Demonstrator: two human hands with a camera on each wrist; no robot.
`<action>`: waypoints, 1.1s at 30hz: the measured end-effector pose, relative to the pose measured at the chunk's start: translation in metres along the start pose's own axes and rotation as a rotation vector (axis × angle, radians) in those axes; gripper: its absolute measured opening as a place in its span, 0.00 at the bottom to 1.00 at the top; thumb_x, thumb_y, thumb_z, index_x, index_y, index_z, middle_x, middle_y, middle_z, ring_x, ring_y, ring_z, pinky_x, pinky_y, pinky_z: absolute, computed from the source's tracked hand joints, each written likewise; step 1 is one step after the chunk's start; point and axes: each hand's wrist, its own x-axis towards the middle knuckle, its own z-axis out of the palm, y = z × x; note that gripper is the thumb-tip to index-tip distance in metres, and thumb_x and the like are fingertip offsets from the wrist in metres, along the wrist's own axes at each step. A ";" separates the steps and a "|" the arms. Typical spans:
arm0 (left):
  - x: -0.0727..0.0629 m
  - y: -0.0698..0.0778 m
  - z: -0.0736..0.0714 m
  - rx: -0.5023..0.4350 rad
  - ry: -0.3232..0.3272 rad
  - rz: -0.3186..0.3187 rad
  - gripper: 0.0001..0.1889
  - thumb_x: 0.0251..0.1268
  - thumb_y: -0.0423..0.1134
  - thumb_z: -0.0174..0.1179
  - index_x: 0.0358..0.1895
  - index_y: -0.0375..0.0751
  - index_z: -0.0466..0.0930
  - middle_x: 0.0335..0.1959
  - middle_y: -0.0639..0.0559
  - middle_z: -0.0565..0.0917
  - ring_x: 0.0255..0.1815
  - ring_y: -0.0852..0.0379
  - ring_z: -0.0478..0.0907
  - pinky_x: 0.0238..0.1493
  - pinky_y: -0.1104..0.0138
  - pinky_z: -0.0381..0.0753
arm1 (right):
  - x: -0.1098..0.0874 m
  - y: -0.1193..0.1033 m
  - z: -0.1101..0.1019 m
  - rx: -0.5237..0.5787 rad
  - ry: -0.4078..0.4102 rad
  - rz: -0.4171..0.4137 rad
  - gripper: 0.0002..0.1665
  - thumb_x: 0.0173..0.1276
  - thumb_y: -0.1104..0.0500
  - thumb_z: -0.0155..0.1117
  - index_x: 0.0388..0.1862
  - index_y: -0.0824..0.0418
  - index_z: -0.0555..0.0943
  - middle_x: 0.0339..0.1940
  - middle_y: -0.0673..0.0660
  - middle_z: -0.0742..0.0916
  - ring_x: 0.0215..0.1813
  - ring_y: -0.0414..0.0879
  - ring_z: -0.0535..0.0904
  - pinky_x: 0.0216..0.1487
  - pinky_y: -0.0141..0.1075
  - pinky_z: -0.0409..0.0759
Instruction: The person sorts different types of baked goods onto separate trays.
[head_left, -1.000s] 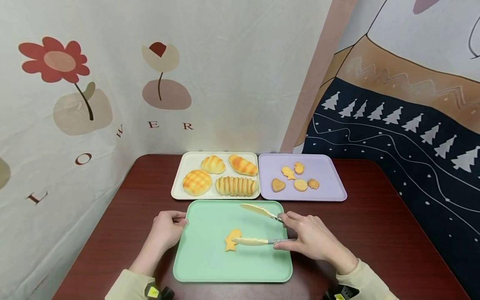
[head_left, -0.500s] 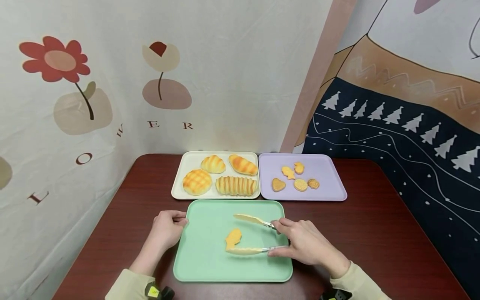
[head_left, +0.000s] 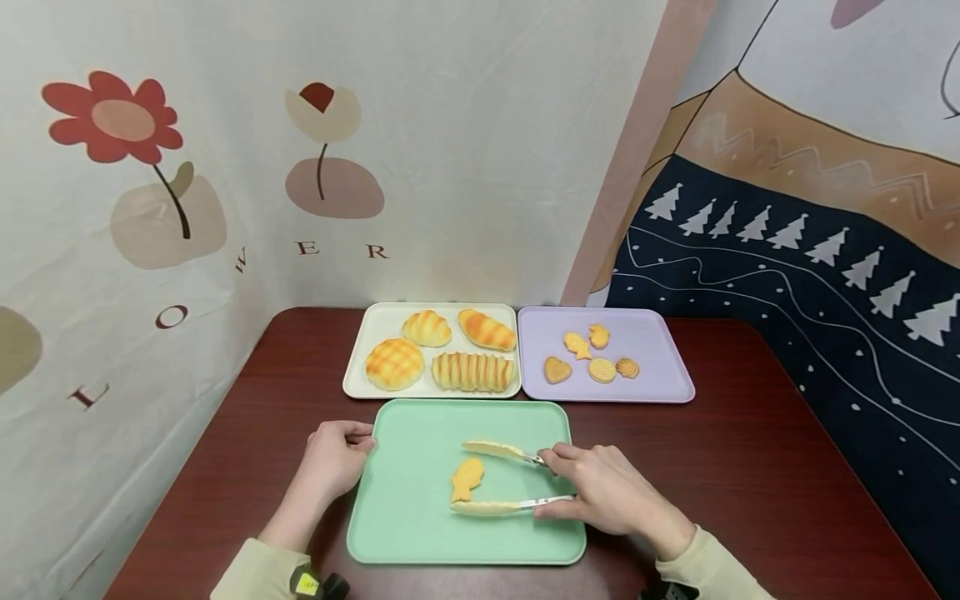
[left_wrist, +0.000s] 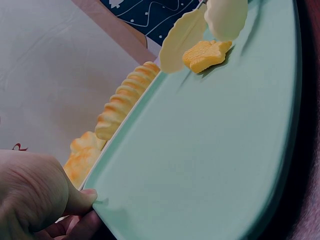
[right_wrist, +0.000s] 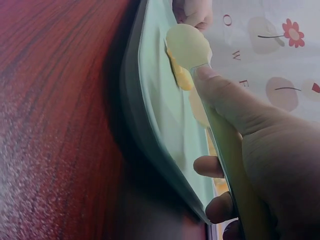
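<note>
On the green tray (head_left: 408,533) lies a fish-shaped cookie (head_left: 467,477), a little right of the tray's middle. My right hand (head_left: 603,492) holds pale-yellow-tipped tongs (head_left: 486,507) by the arms, its thumb along one arm in the right wrist view. The tongs' tips are spread, one beyond the cookie and one on its near side; the near tip is very close to it, and contact cannot be told. At the tray's left edge my left hand (head_left: 337,458) pinches the rim, thumb (left_wrist: 86,196) on top and fingers beneath.
Behind the green tray stands a cream tray (head_left: 356,387) with several breads, including a ridged loaf (head_left: 472,372). Beside it on the right is a lilac tray (head_left: 660,367) bearing several cookies (head_left: 602,370). All stand on a dark red table (head_left: 757,450) before printed cloth walls.
The tongs have moved left and toward me, and their tips have gone from over the cookie to either side of it. My left hand and the green tray have stayed put.
</note>
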 end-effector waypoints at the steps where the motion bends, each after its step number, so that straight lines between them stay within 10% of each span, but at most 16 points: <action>1: 0.000 0.000 0.000 0.001 -0.002 0.002 0.11 0.71 0.30 0.65 0.51 0.29 0.89 0.38 0.48 0.90 0.37 0.52 0.85 0.36 0.61 0.82 | 0.000 0.000 0.001 -0.006 0.001 -0.004 0.40 0.67 0.26 0.68 0.60 0.56 0.86 0.38 0.41 0.81 0.21 0.29 0.65 0.21 0.28 0.65; 33: 0.000 -0.001 0.000 0.003 -0.002 0.003 0.12 0.72 0.31 0.65 0.52 0.29 0.89 0.39 0.48 0.90 0.39 0.51 0.86 0.36 0.60 0.83 | -0.004 0.003 0.004 0.004 0.011 -0.040 0.29 0.70 0.32 0.70 0.55 0.52 0.87 0.36 0.40 0.80 0.20 0.28 0.64 0.20 0.28 0.62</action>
